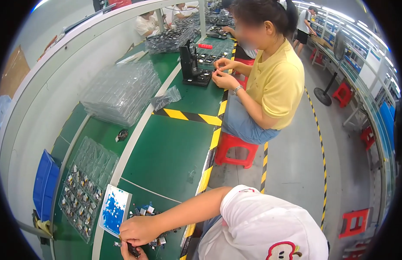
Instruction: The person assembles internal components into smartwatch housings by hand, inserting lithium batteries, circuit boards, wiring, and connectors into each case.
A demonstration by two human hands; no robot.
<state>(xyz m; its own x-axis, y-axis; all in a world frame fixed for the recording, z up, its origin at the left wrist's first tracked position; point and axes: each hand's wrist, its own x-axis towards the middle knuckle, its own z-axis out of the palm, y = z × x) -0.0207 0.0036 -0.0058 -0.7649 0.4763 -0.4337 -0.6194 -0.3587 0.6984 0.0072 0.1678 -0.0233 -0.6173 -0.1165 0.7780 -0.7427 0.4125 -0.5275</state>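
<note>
At the lower edge, my right hand [142, 229] reaches in from the white sleeve with its fingers bent and pinched together; what they grip is hidden. Just below it is my left hand [141, 254], partly cut off by the picture's edge, with its fingers closed round a small black part [133, 250]. Both hands meet at this part. Beside them lies a white tray [127, 202] strewn with small blue pieces. A loose heap of small electronic parts [145, 209] sits next to my right wrist, partly hidden by the forearm.
A clear plastic tray [81, 190] of small modules lies left on the green table [166, 160]. Behind are a blue bin [45, 184], stacked clear trays [123, 93] and a small black coil [122, 135]. A co-worker in yellow [279, 82] sits at a black press [190, 65].
</note>
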